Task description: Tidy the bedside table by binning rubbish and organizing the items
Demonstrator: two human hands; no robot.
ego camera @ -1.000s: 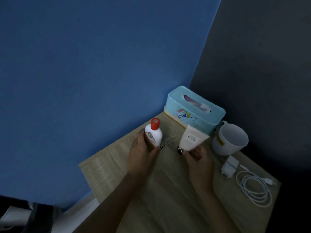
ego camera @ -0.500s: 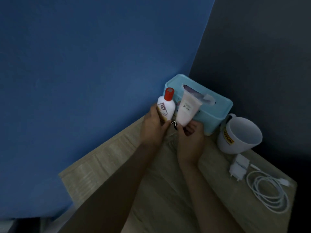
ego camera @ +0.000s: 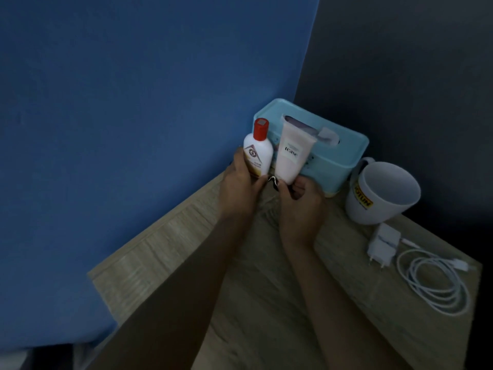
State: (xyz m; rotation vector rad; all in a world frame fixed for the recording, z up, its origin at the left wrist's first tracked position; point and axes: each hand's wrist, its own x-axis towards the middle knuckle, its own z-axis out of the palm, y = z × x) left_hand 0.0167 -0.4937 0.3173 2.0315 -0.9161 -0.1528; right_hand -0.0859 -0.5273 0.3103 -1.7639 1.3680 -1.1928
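The white lotion bottle [ego camera: 258,153] and the pale squeeze tube [ego camera: 289,158] stand upright, side by side, at the centre of the frame, just in front of the turquoise tissue box [ego camera: 344,158]. The left hand [ego camera: 240,188] grips the bottle's lower body and the right hand [ego camera: 301,201] pinches the tube's narrow lower end. This looks like the organizing step. Next, both need setting down steadily, and the tube may tip.

The bottle is smooth hard plastic with rounded shoulders and a red cap. The tube is matte and soft, flaring to a flat crimp. At right sit a glossy white mug [ego camera: 384,193], a boxy charger plug [ego camera: 382,243] and a coiled cable [ego camera: 434,284] on the woodgrain bedside table [ego camera: 160,257].
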